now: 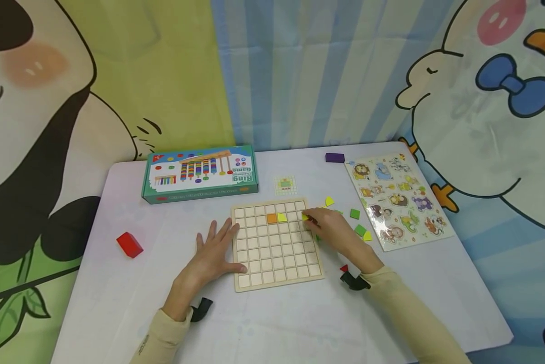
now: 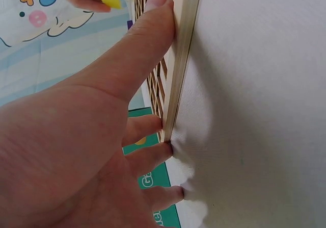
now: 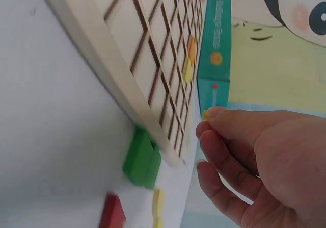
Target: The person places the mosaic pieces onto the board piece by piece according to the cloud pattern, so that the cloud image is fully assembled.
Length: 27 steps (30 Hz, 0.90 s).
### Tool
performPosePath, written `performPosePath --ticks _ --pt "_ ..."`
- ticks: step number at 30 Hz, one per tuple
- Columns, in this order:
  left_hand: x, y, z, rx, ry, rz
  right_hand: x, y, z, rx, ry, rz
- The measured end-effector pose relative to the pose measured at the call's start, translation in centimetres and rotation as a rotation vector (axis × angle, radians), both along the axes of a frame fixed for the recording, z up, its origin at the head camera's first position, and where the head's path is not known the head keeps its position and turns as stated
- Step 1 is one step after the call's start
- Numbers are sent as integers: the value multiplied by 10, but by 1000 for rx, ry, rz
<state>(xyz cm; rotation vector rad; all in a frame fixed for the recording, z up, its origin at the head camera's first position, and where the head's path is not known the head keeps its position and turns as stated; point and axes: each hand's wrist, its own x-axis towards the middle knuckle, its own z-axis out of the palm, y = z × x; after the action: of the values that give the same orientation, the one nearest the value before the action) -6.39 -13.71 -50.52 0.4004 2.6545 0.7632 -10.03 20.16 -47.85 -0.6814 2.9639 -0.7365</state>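
A square wooden grid board (image 1: 271, 251) lies on the white table. In its upper rows sit an orange square tile (image 1: 272, 218) and, right beside it, a yellow tile (image 1: 282, 217). My left hand (image 1: 214, 257) is spread along the board's left edge, its thumb (image 2: 157, 14) resting on the frame and the other fingertips at the side. Over the upper right edge, my right hand (image 1: 335, 230) pinches a small yellow piece (image 2: 111, 1) between thumb and fingertips. Most of that piece is hidden by the fingers in the right wrist view.
Several green (image 1: 355, 214) and yellow pieces (image 1: 329, 201) lie right of the board, with a red piece (image 1: 344, 268) nearer. A small pattern card (image 1: 285, 185) lies behind it. Around stand a game box (image 1: 199, 174), red block (image 1: 129, 244), purple block (image 1: 334, 157) and animal puzzle board (image 1: 397, 202).
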Motion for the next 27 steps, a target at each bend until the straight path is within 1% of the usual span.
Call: performPosePath --ticks 3,6,11,15,17,23,27 --pt "1 0 0 -3 -1 -2 2 -9 -7 -4 5 16" --pt "1 1 0 -8 0 -2 3 -16 -15 3 29 24" --pt "1 0 0 -6 -2 1 4 -21 -24 -8 96 26" --pt "1 0 1 -4 -4 0 6 -21 -29 -27 161 23" --pt "1 0 1 -5 1 -3 7 -20 -31 -30 179 17" --pt "0 -1 1 -8 16 -8 10 -19 -32 -58 161 -3" --pt "0 -1 2 -5 10 -6 10 -20 -33 -54 153 -1"
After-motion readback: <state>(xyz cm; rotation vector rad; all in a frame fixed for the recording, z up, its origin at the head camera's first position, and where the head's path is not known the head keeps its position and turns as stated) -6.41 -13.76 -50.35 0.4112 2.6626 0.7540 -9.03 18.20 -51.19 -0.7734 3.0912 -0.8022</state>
